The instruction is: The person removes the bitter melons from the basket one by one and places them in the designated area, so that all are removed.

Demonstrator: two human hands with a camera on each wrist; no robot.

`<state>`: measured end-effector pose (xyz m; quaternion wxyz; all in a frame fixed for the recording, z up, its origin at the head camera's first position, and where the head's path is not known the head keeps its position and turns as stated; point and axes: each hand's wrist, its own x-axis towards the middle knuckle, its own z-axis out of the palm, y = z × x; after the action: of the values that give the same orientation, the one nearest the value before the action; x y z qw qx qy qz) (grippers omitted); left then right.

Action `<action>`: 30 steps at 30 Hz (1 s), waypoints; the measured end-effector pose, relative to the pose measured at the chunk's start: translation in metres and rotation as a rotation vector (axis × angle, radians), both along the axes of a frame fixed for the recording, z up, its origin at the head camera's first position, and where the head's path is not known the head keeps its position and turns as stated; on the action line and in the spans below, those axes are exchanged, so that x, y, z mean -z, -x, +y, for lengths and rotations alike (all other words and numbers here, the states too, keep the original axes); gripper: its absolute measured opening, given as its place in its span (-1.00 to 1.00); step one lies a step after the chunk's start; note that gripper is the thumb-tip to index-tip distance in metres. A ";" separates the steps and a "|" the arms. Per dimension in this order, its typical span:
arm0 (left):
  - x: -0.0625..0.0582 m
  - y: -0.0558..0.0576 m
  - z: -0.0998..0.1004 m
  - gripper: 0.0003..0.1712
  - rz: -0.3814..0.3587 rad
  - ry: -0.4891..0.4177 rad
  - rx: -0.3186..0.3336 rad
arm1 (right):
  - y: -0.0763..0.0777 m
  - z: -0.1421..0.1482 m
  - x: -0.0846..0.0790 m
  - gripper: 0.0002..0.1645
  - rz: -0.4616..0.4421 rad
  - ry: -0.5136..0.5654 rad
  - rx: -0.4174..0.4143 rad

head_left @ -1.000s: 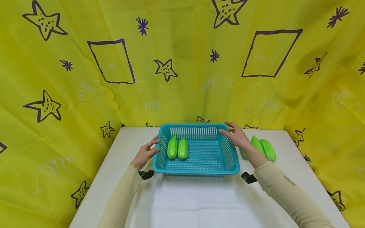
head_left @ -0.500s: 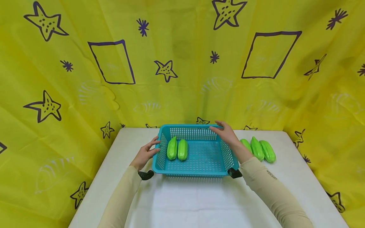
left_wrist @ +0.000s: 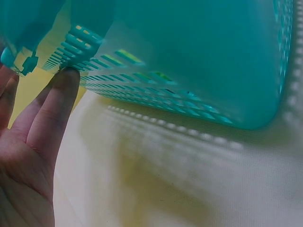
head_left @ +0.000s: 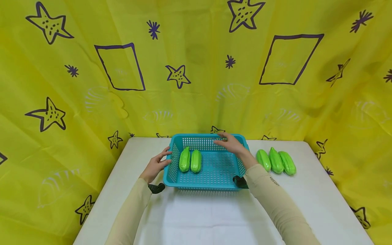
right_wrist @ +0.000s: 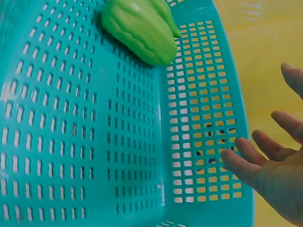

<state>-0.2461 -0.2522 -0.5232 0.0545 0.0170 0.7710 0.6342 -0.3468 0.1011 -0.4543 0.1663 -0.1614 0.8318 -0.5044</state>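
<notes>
A turquoise plastic basket [head_left: 211,185] with slotted walls stands on the white table. Two glossy green, elongated vegetable-like pieces [head_left: 196,161] lie side by side in its left part; one shows a pointed tip. My left hand [head_left: 154,166] rests against the basket's left side, its fingers fairly straight; the left wrist view shows a fingertip [left_wrist: 68,78] at the slotted wall. Above the basket's right part hovers my right hand [head_left: 232,144], with spread fingers holding nothing. In the right wrist view this hand [right_wrist: 279,170] is beside the far rim, and a green piece [right_wrist: 139,30] lies inside.
Several more green pieces [head_left: 276,161] lie in a row on the table [head_left: 309,190], right of the basket. A yellow curtain [head_left: 202,102] with dark starfish drawings hangs behind and around the table. Dark wrist cameras [head_left: 157,188] sit under the wrists.
My right hand has moved left from the basket's right rim to over its inside. That uncovers the green pieces on the right. My left hand and the basket stay about where they were.
</notes>
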 end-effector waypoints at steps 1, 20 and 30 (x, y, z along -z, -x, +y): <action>0.000 0.000 0.000 -0.45 0.001 -0.002 0.000 | 0.001 -0.002 0.002 -0.15 0.003 -0.007 -0.004; -0.001 0.000 0.001 -0.48 -0.006 -0.001 -0.009 | 0.004 -0.041 0.029 -0.22 -0.022 -0.073 -0.020; 0.001 0.002 -0.002 -0.46 -0.007 0.001 0.006 | 0.006 -0.059 0.031 -0.25 -0.137 -0.097 -0.137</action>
<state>-0.2486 -0.2545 -0.5241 0.0591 0.0173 0.7712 0.6336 -0.3525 0.0420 -0.4851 0.2643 -0.1747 0.8290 -0.4608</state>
